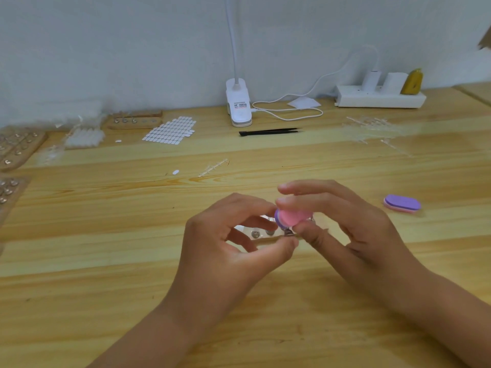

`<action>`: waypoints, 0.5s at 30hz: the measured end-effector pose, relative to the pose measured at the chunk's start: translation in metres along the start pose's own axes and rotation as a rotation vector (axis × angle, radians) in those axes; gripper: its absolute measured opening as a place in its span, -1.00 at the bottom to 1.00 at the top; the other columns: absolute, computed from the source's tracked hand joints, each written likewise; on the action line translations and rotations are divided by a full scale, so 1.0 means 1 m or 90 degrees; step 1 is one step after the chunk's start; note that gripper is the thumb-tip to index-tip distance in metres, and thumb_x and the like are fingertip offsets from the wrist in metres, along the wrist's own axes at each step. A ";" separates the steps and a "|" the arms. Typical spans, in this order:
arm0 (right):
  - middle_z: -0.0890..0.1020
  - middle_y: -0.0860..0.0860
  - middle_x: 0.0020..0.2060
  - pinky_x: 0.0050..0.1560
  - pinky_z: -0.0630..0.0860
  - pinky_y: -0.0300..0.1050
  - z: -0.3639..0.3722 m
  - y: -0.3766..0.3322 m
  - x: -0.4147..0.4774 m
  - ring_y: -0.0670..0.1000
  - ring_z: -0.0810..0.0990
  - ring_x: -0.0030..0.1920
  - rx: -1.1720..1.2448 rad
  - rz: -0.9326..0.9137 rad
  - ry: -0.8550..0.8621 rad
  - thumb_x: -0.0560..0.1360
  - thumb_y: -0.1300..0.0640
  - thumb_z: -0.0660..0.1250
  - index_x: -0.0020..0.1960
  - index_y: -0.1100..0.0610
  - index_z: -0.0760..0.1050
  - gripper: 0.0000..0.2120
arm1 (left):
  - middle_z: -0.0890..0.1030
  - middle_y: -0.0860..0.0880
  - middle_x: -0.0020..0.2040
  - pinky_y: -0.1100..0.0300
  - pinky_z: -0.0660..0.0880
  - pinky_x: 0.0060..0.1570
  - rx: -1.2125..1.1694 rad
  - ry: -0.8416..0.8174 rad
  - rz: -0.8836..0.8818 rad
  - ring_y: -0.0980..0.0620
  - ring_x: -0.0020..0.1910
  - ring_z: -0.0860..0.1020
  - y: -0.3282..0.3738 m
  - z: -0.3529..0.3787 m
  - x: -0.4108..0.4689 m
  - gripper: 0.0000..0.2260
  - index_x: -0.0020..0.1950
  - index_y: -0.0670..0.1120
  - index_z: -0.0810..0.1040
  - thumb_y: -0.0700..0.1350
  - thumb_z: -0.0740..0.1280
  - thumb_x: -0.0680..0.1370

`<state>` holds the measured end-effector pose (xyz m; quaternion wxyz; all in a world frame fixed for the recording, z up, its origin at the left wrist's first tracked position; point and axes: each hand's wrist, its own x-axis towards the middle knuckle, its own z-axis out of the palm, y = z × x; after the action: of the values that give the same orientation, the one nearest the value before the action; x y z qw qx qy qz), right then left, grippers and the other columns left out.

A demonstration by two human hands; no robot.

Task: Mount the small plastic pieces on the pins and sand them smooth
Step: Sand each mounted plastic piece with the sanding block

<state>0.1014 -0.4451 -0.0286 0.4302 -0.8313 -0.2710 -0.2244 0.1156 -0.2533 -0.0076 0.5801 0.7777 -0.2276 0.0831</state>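
**Sanding a piece on its pin**

The right hand (pixel 345 229) curls fingers and thumb round a pink-and-purple block (pixel 293 217) and holds it just above the left fingertips. The left hand (pixel 233 251) pinches a small metal pin (pixel 288 233) between thumb and forefinger, directly under the block. The plastic piece on the pin is hidden by block and fingers, so I cannot tell how it sits. Behind the left thumb a clear holder (pixel 256 234) with more pins lies on the desk (pixel 106 235). A spare block (pixel 402 203) lies well to the right of the right hand, and tweezers (pixel 271 132) lie far beyond both hands.

This looks like the sanding step. It should go best with the pin pinched low, so the piece stands clear of the fingertips. Strokes should be light and short, following the curve. Turning the pin rather than the block would even out the edge, and wrists resting on the desk would steady both hands. Pressing hard could pop the piece off or flatten it.
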 end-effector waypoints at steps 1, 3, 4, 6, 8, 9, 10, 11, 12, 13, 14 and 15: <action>0.58 -0.06 0.21 0.24 0.41 -0.32 0.000 0.000 0.001 -0.06 0.55 0.28 -0.017 -0.009 0.011 0.58 0.16 0.33 0.27 0.02 0.54 -0.73 | 0.69 0.10 -0.09 0.27 0.55 -0.30 -0.015 -0.006 -0.007 0.07 -0.11 0.67 0.000 -0.001 0.000 -0.76 -0.08 0.07 0.70 -0.13 0.57 0.30; 0.57 -0.05 0.13 0.20 0.45 -0.27 0.000 0.000 0.002 -0.04 0.57 0.20 -0.025 -0.013 0.033 0.56 0.14 0.34 0.25 0.03 0.55 -0.74 | 0.71 0.09 -0.09 0.31 0.55 -0.27 -0.072 -0.021 -0.028 0.07 -0.12 0.69 -0.002 -0.001 0.000 -0.74 -0.05 0.08 0.70 -0.17 0.56 0.32; 0.57 -0.06 0.11 0.18 0.45 -0.27 -0.001 0.000 0.002 -0.04 0.57 0.18 -0.022 -0.017 0.041 0.56 0.15 0.35 0.24 0.03 0.55 -0.74 | 0.72 0.07 -0.10 0.31 0.56 -0.26 -0.104 -0.028 -0.041 0.08 -0.13 0.69 -0.002 -0.002 0.000 -0.73 -0.03 0.07 0.71 -0.18 0.56 0.32; 0.58 -0.06 0.09 0.14 0.45 -0.32 -0.001 0.000 0.002 -0.08 0.58 0.15 -0.019 -0.028 0.054 0.55 0.17 0.35 0.24 0.06 0.55 -0.74 | 0.73 0.03 -0.14 0.29 0.57 -0.25 -0.169 -0.038 -0.068 0.08 -0.17 0.70 -0.002 -0.002 0.000 -0.72 -0.02 0.05 0.72 -0.19 0.57 0.32; 0.59 -0.04 0.08 0.05 0.40 -0.46 -0.001 -0.001 0.002 -0.18 0.56 0.11 -0.021 -0.037 0.069 0.54 0.20 0.37 0.24 0.12 0.56 -0.73 | 0.73 -0.01 -0.15 0.28 0.58 -0.23 -0.233 -0.048 -0.085 0.07 -0.18 0.70 -0.003 -0.001 0.000 -0.73 -0.03 0.03 0.72 -0.17 0.59 0.32; 0.60 -0.03 0.07 0.00 0.37 -0.52 0.000 -0.002 0.002 -0.23 0.55 0.09 -0.022 -0.040 0.076 0.53 0.22 0.38 0.23 0.15 0.56 -0.73 | 0.73 -0.03 -0.14 0.27 0.58 -0.22 -0.256 -0.055 -0.088 0.06 -0.18 0.70 -0.003 -0.001 0.000 -0.74 -0.03 0.02 0.72 -0.16 0.58 0.31; 0.61 -0.02 0.06 -0.03 0.35 -0.56 0.000 -0.002 0.002 -0.26 0.55 0.07 -0.025 -0.042 0.081 0.52 0.23 0.40 0.23 0.17 0.57 -0.73 | 0.73 -0.05 -0.14 0.25 0.58 -0.21 -0.272 -0.061 -0.089 0.05 -0.18 0.69 -0.004 -0.001 0.000 -0.75 -0.03 0.00 0.72 -0.15 0.57 0.31; 0.61 -0.02 0.06 -0.05 0.34 -0.57 0.001 -0.001 0.002 -0.26 0.55 0.06 -0.031 -0.041 0.082 0.52 0.24 0.43 0.22 0.18 0.57 -0.73 | 0.72 -0.06 -0.14 0.22 0.59 -0.20 -0.281 -0.064 -0.089 0.04 -0.19 0.68 -0.004 -0.001 0.001 -0.75 -0.04 -0.03 0.72 -0.15 0.57 0.31; 0.62 -0.03 0.05 -0.04 0.34 -0.56 0.000 0.001 0.002 -0.25 0.56 0.06 -0.039 -0.032 0.079 0.52 0.25 0.46 0.20 0.17 0.58 -0.74 | 0.72 -0.07 -0.14 0.18 0.60 -0.21 -0.284 -0.061 -0.089 0.02 -0.21 0.67 -0.005 -0.001 0.001 -0.75 -0.04 -0.05 0.72 -0.15 0.57 0.30; 0.62 -0.05 0.03 -0.03 0.35 -0.55 -0.001 0.003 0.002 -0.23 0.58 0.06 -0.045 -0.011 0.075 0.51 0.27 0.48 0.19 0.17 0.60 -0.74 | 0.71 -0.07 -0.15 0.12 0.63 -0.20 -0.283 -0.051 -0.093 0.00 -0.22 0.66 -0.006 -0.002 0.001 -0.75 -0.05 -0.06 0.71 -0.15 0.57 0.29; 0.63 -0.06 0.02 -0.01 0.37 -0.52 -0.002 0.006 0.003 -0.20 0.60 0.05 -0.044 0.015 0.077 0.49 0.29 0.49 0.17 0.16 0.61 -0.73 | 0.71 -0.08 -0.14 0.03 0.65 -0.17 -0.277 -0.036 -0.098 -0.02 -0.22 0.65 -0.007 -0.002 0.001 -0.74 -0.06 -0.06 0.71 -0.14 0.57 0.27; 0.64 -0.06 0.00 0.00 0.41 -0.48 -0.003 0.007 0.003 -0.15 0.62 0.03 -0.035 0.034 0.089 0.47 0.30 0.50 0.16 0.15 0.62 -0.72 | 0.71 -0.08 -0.14 -0.05 0.63 -0.14 -0.266 -0.021 -0.104 -0.05 -0.21 0.66 -0.007 -0.003 0.001 -0.73 -0.07 -0.05 0.72 -0.13 0.58 0.26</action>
<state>0.1075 -0.4504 -0.0293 0.4311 -0.8321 -0.2119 -0.2773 0.1201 -0.2495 -0.0127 0.7297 0.6575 -0.1859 -0.0260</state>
